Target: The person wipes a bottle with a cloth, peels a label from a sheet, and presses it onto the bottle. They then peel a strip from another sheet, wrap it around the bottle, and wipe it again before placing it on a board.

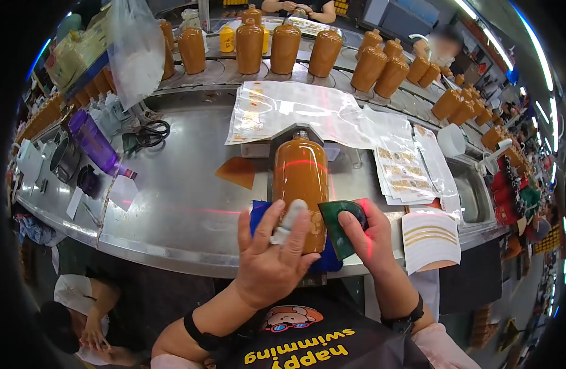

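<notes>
A glossy brown bottle (300, 169) lies in a dark holder in front of me, its neck pointing away. Red laser lines cross its surface. Fingers spread, my left hand (271, 255) rests against the lower left part of the bottle; a white covering wraps one fingertip. My right hand (372, 237) is closed on a green flat scraper (337, 229), held beside the bottle's lower right side. Faint raised or printed marks show on the bottle between the hands. Blue material (327, 263) lies under the bottle's near end.
Decal sheets (403, 169) and a curved gold-striped sheet (429, 237) lie to the right, near a sink (473, 194). Scissors (149, 133) and a purple bottle (92, 140) are left. Several brown bottles (286, 49) stand on the conveyor behind. Other people sit nearby.
</notes>
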{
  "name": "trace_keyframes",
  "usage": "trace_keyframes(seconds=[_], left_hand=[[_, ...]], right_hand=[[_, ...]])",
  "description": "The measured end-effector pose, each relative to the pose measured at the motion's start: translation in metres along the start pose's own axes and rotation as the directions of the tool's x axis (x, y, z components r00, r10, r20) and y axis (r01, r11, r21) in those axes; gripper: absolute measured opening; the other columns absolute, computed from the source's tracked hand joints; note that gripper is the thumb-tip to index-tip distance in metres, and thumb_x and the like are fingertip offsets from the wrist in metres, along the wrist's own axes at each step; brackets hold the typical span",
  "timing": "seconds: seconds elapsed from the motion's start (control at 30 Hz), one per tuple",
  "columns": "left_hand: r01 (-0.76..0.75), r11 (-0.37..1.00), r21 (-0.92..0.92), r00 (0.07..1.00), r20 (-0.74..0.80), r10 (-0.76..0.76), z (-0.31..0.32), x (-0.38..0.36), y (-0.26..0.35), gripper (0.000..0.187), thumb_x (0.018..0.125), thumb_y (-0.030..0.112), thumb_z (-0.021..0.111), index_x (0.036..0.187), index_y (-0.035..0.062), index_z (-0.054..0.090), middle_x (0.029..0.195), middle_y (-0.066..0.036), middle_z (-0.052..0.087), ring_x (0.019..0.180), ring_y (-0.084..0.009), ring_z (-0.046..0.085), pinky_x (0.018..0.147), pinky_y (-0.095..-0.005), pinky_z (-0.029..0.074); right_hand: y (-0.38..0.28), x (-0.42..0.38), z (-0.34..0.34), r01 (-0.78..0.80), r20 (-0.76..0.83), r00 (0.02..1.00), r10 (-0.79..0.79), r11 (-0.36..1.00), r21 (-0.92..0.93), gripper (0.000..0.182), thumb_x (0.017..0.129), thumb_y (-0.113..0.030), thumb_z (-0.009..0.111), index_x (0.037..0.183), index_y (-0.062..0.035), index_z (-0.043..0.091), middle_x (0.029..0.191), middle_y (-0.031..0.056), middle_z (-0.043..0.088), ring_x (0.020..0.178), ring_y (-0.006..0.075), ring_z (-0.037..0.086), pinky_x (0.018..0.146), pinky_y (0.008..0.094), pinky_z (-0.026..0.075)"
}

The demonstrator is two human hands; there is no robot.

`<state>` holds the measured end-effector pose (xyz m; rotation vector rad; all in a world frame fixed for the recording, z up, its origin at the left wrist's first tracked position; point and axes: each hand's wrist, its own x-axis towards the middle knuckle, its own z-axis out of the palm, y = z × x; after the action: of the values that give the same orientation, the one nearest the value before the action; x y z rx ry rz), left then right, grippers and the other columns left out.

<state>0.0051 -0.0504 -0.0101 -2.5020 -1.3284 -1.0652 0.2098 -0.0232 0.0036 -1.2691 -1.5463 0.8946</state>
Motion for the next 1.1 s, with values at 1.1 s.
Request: trace_keyframes(seconds=[1.1], left_hand=[[-0.153,0.985,0.083,0.988,0.047,0.149,0.006,-0.028,-0.002,0.062,0.097,0.043,0.049,0.139,-0.0026,0.044,0.139,-0.023,0.049,0.138,-0.0429,0.034,0.114,-0.061,0.015]], right_hand=[[0.01,-0.021,0.002,0.081,0.129,0.986,-0.109,0.975,0.208,0.026,0.091,-0.02,0.065,0.107,-0.0006,0.058,0.082,0.0135,0.066,0.071,0.0231,0.064,0.063,0.0351,0.049]])
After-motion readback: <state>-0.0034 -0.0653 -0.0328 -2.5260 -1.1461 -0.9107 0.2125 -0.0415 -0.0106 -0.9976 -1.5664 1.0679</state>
